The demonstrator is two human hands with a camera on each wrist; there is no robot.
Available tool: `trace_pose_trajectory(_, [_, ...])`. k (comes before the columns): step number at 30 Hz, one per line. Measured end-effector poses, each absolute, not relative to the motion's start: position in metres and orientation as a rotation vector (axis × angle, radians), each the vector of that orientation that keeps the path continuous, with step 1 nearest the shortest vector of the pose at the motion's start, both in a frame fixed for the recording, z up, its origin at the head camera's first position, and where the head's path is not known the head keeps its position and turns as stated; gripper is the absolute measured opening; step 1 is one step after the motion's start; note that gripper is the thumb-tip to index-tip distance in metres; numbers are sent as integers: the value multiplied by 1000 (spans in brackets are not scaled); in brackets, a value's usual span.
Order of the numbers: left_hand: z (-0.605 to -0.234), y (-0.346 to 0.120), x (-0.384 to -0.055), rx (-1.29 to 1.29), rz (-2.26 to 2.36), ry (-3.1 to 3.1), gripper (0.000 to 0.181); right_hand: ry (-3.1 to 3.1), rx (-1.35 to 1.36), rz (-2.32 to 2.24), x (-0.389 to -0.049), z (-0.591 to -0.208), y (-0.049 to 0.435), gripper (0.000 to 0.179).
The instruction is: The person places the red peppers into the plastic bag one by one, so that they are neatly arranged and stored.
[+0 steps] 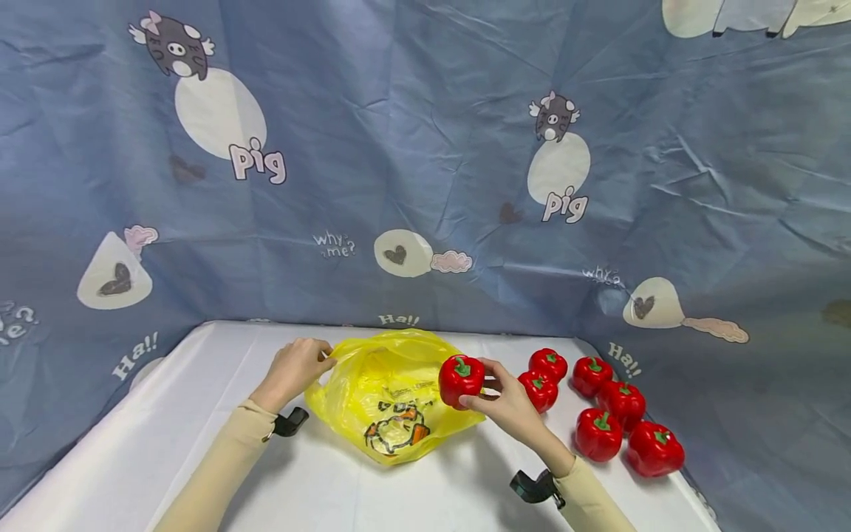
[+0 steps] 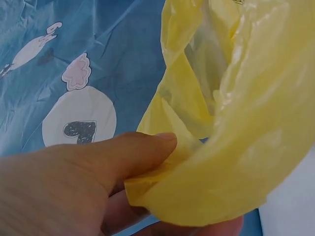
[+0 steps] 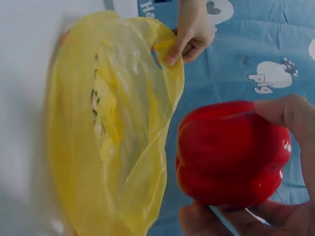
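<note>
A yellow plastic bag (image 1: pixel 399 399) with a printed cartoon stands at the middle of the table, its mouth spread apart. My left hand (image 1: pixel 299 369) pinches the left edge of that mouth; in the left wrist view the thumb (image 2: pixel 157 145) presses the yellow film against the fingers. My right hand (image 1: pixel 508 403) grips a red bell pepper (image 1: pixel 460 380) with a green stem, thumb on one side and fingers on the other. In the head view this pepper overlaps the bag's right side. In the right wrist view the pepper (image 3: pixel 231 155) appears beside the bag's opening.
Several more red bell peppers (image 1: pixel 621 405) lie on the right part of the white table (image 1: pixel 319 488), close to its right edge. A blue cloth (image 1: pixel 412 148) with pig prints hangs behind the table and along its sides.
</note>
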State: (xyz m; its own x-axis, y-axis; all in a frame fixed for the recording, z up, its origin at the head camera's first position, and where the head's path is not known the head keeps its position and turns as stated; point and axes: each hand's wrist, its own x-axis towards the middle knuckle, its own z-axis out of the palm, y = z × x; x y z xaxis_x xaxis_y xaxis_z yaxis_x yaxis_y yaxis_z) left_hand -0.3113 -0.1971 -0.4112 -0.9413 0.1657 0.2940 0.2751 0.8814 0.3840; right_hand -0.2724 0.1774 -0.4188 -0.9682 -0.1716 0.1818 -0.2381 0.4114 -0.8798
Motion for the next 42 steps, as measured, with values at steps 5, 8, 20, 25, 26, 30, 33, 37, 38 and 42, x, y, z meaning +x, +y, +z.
trace_pose_trajectory(5, [-416,-194,-314,-338,-629,-2790,20,-2628,401,1622,-283,-416,161,69])
trace_pose_trajectory(8, [-417,-193,-314,-330,-630,-2777,19,-2639,430,1624,-291,-414,146,70])
trace_pose_trajectory(20, [-419,-188,-309,-341,-578,-2855,37,-2734,507,1616,-321,-424,87,73])
trace_pose_trajectory(25, [-423,-183,-306,-328,-542,-2879,27,-2761,507,1617,-332,-433,71,74])
trace_pose_trajectory(26, [-425,-182,-305,-330,-548,-2865,34,-2766,514,1620,-334,-435,68,74])
trace_pose_trajectory(30, [-430,-178,-306,-321,-548,-2801,47,-2788,527,1621,-340,-444,58,74])
trace_pose_trajectory(33, [-430,-176,-307,-311,-562,-2784,40,-2820,522,1610,-343,-452,51,74])
trace_pose_trajectory(37, [-427,-174,-306,-313,-590,-2790,39,-2841,483,1613,-347,-463,42,75])
trace_pose_trajectory(38, [-426,-173,-306,-314,-598,-2794,39,-2843,458,1612,-347,-465,40,76])
trace_pose_trajectory(42, [-425,-170,-305,-326,-624,-2815,37,-2797,411,1635,-351,-474,33,77])
